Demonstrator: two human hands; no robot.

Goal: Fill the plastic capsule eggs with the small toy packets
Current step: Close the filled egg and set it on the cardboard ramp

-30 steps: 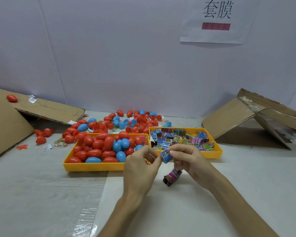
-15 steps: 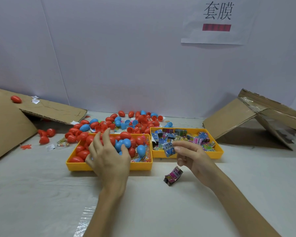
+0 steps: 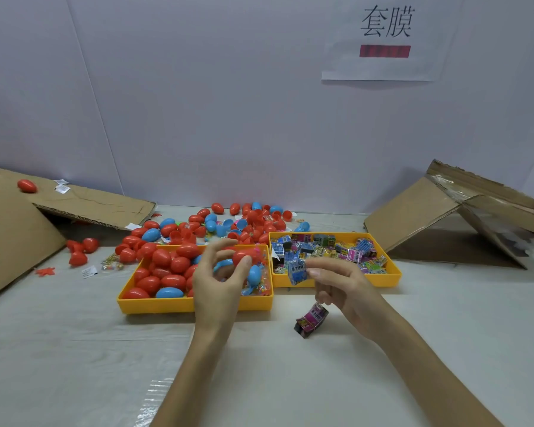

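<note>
In the head view, my left grip (image 3: 219, 282) has come up out of the egg tray (image 3: 167, 305). Half a second ago it lay flat among the eggs. Now it pinches a red egg (image 3: 242, 257) between thumb and fingertips, just above the right end of that tray. My right grip (image 3: 342, 285) keeps its pinch on the blue packet (image 3: 297, 272), in the air just beside the egg and over the front edge of the packet tray (image 3: 367, 280).

So egg and packet are both in hand now. The egg looks whole to me, so I think the next step is to pop it open and push the packet in. That will take both grips.

A pink packet (image 3: 311, 318) lies on the counter (image 3: 74, 349), just under my right grip, and I could bump it. More eggs (image 3: 253, 217), red and blue, are spread behind the trays. Cardboard flaps (image 3: 413, 217) lean at the far left and far right, well apart from my grips. Nothing stands between egg and packet.
</note>
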